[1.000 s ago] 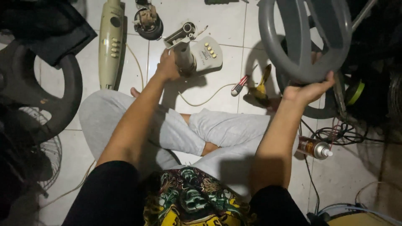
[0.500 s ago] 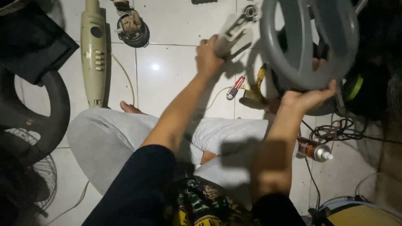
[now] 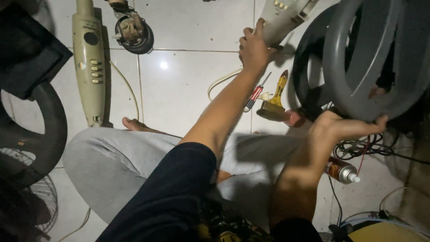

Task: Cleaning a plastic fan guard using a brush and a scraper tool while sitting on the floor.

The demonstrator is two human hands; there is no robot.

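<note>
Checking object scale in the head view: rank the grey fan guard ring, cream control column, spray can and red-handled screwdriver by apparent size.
1. Grey fan guard ring, though nearest the camera.
2. Cream control column.
3. Spray can and red-handled screwdriver look alike; unranked.

we see a cream control housing (image 3: 89, 62) with yellow buttons, a red-and-white-handled screwdriver (image 3: 254, 97), a yellow-handled brush (image 3: 275, 98), a dark grey fan ring (image 3: 371, 58), white floor tiles (image 3: 188, 85), light grey trousers (image 3: 112, 161) and a black sleeve (image 3: 165, 197).

Glossy white floor tiles (image 3: 188, 85), smooth cream plastic housing (image 3: 286, 18), matt grey plastic ring (image 3: 354, 96), soft grey cloth trousers (image 3: 112, 166)
</note>
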